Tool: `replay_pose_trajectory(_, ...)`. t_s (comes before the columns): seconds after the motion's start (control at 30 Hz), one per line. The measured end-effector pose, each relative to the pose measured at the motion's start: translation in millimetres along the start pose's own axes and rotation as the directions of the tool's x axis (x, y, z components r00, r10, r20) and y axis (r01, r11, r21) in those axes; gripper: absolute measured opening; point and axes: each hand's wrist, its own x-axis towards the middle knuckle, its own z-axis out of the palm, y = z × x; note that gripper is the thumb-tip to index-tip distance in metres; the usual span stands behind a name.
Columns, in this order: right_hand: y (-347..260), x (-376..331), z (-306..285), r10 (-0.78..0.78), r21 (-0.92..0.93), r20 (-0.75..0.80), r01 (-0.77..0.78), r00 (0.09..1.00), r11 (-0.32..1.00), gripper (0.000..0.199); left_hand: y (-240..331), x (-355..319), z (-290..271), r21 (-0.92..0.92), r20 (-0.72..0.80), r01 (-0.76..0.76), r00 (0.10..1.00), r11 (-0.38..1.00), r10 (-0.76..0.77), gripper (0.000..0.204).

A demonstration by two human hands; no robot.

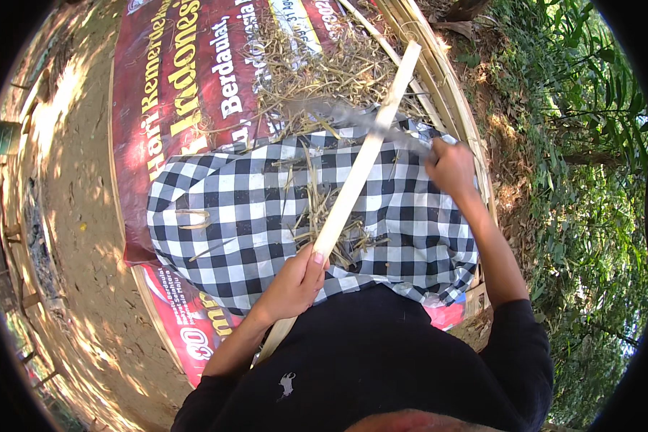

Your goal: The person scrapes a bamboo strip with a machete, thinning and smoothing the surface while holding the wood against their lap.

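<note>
My left hand (295,284) is closed around the lower part of a long pale strip of bamboo or wood (351,183). The strip slants up and to the right, away from my body. In my right hand (452,171) is a long-bladed knife (338,113), its blade smeared by motion and pointing left. It crosses the strip near the upper part; whether the edge touches cannot be told. Beneath both lies a black-and-white checked cloth (237,191) spread over my legs, with thin shavings (313,216) scattered on its middle.
A red printed banner (140,108) covers the surface under me. Curly shavings (331,72) are heaped on it beyond the cloth. Long bamboo strips (439,79) run along the right edge. Bare earth (86,216) lies to the left, leaf litter and green plants (569,216) to the right.
</note>
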Motion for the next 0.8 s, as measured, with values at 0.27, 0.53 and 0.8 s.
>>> replay_pose_trajectory(0.27,-64,-44,-22,-0.454,0.101,-0.054,0.457,0.889,0.884,0.018,6,-1,-9,-0.08,0.016,0.032,0.999,0.996,-0.03,0.032)
replay_pose_trajectory(0.53,-20,-27,-13,0.057,0.032,0.064,-0.059,0.996,0.998,0.013,-8,-7,3,-0.158,0.05,0.073,0.997,0.985,-0.066,0.028)
replay_pose_trajectory(0.8,16,22,-8,0.383,0.02,-0.025,-0.383,0.923,0.924,0.023,-1,-5,0,-0.027,0.001,0.022,1.0,0.999,-0.021,0.031)
